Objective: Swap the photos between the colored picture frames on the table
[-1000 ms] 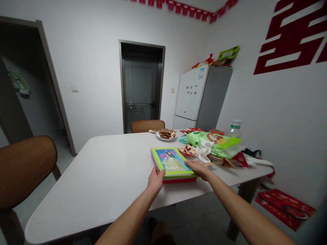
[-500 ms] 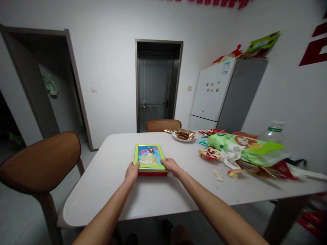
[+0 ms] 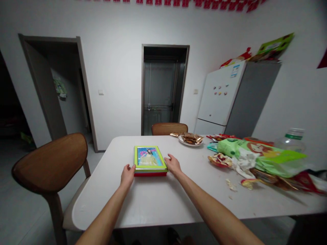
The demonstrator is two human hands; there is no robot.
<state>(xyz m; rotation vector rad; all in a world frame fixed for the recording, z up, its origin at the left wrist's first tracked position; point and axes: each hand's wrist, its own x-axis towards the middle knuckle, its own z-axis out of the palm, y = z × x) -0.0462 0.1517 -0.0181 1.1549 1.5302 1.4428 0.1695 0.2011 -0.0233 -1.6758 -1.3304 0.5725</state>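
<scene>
legible text: none | fridge label [image 3: 235, 70]: perhaps printed, too small to read | green packet [image 3: 264, 151]: markings blurred

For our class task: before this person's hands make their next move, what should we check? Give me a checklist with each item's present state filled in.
1. Picture-topped stack sitting flat on the white table: ok.
2. Left hand by its near left corner, right hand by its right side: ok.
3. Firm grip on both sides: cannot tell; the finger contact is unclear.
4. Stack apart from the snack plate: ok, the plate lies beyond it, to the right.
5. Stack apart from the opened pomegranate: ok.
6. Loose scraps tidied off the tabletop: not ok, they lie at the right.
</scene>
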